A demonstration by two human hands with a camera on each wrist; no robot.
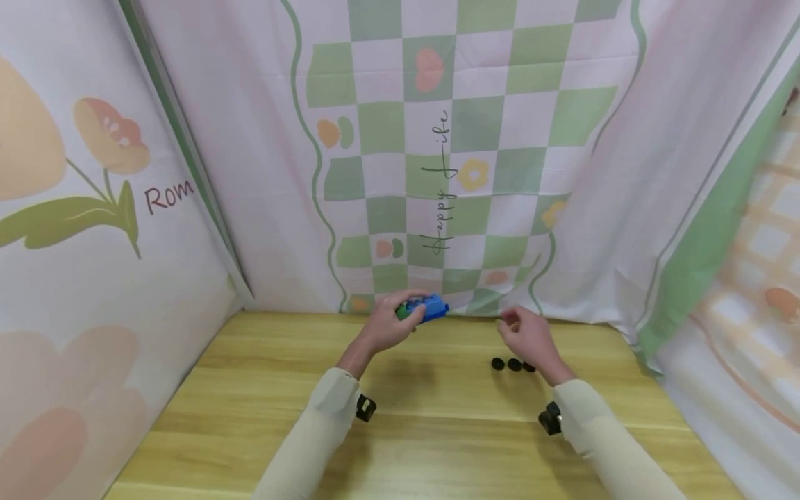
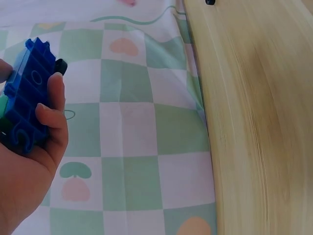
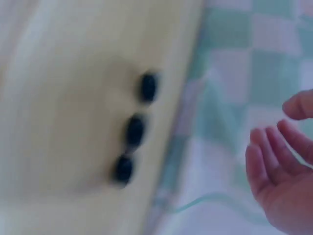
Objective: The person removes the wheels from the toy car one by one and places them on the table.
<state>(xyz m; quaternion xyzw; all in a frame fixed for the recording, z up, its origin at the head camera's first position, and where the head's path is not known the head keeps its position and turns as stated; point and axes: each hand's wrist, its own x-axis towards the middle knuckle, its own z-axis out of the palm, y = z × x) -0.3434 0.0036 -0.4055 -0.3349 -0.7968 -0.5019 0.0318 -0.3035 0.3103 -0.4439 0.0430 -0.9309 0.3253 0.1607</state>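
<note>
My left hand (image 1: 386,325) grips a blue plastic toy vehicle body (image 1: 435,309) with a green part at one end, raised above the table. In the left wrist view the ribbed underside of the blue toy (image 2: 33,78) shows, with a hook at its lower end and one black wheel (image 2: 60,66) on its side. My right hand (image 1: 532,340) hovers over the table's far right part, fingers loosely bent and holding nothing. Below it, three small black wheels (image 1: 514,364) lie in a row; the right wrist view shows these wheels (image 3: 135,131) blurred, apart from the fingers.
The wooden table (image 1: 262,403) ends at a hanging checkered curtain (image 1: 475,125) at the back. Printed cloth (image 1: 94,292) hangs on the left side, and more cloth (image 1: 750,333) on the right. Both wrists wear small black cameras (image 1: 365,408).
</note>
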